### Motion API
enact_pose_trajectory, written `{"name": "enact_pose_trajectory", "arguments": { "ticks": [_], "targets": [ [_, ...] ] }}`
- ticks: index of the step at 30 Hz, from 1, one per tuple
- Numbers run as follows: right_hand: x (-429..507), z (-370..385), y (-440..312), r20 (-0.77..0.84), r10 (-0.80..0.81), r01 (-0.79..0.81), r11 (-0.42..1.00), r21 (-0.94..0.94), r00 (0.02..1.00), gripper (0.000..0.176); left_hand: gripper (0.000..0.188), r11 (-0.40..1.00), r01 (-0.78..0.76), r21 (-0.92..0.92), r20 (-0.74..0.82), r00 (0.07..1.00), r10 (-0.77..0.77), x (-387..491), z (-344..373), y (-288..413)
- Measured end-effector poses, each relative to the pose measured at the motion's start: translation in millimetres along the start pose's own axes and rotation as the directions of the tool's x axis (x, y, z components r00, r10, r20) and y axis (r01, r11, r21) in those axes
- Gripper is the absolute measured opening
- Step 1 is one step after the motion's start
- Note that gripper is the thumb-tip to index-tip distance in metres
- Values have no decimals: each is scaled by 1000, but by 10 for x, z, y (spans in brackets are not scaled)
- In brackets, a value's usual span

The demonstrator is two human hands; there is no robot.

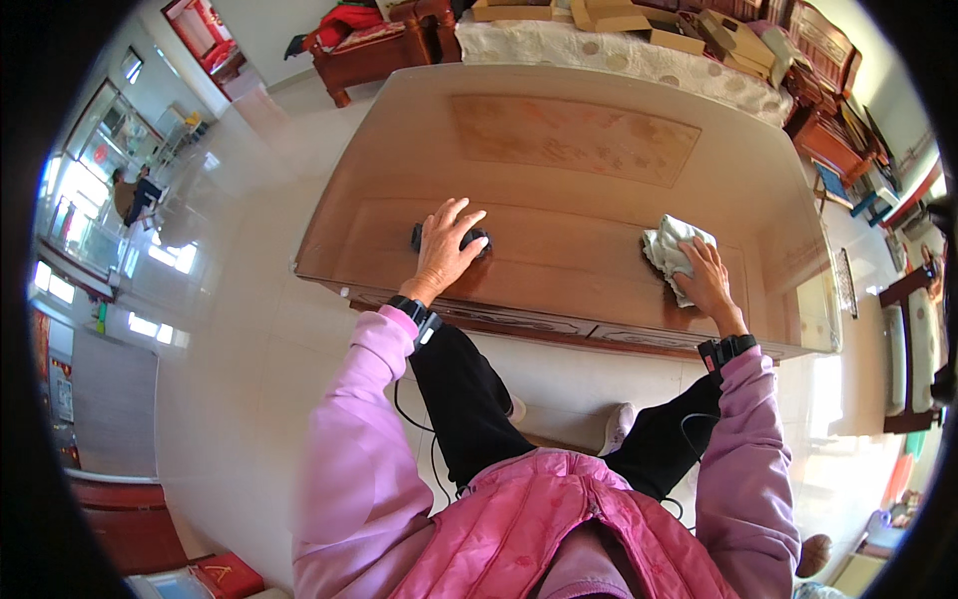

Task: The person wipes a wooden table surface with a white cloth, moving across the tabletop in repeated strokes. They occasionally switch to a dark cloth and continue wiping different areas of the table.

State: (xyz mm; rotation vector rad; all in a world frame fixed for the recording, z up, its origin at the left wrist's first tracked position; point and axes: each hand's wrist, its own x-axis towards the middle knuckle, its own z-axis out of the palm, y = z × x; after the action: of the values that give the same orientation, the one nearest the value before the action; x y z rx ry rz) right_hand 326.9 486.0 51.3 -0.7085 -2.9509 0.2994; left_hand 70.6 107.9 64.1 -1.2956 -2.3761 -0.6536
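Observation:
A low wooden table [524,180] with a clear cover on its top stands before me. Over its left part, my left hand [444,247] spreads its fingers above a small black object [476,244], partly hidden beneath the palm and fingers; whether the hand touches it, I cannot tell. My right hand [706,278] rests on a folded pale cloth [667,251] at the right part of the tabletop, fingers pressed on its right side. Both wrists wear black bands with devices on them.
Behind the table's far edge, several open cardboard boxes [677,37] lie on a covered wooden sofa [524,46]. A wooden armchair [370,45] holds red fabric at the far left. Another person [133,198] sits far off at the left. Thin cables hang near my legs.

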Motion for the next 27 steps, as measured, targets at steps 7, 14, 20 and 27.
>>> {"name": "enact_pose_trajectory", "arguments": {
  "ticks": [7,14,20,27],
  "targets": [
    [55,95,95,-59,-90,87,995,-49,994,58,42,994,-49,-100,0,999,49,-226,81,-257],
    [178,218,206,14,-30,30,998,-55,999,64,29,977,106,-185,83,992,-92,-368,166,-191],
    [221,186,181,100,39,-34,998,-52,994,79,26,950,117,-289,-65,988,-142,-533,-37,-404],
    [297,191,204,113,13,2,991,-131,994,79,43,925,364,-110,-439,817,-373,-798,-389,-1123]
  ]
}}
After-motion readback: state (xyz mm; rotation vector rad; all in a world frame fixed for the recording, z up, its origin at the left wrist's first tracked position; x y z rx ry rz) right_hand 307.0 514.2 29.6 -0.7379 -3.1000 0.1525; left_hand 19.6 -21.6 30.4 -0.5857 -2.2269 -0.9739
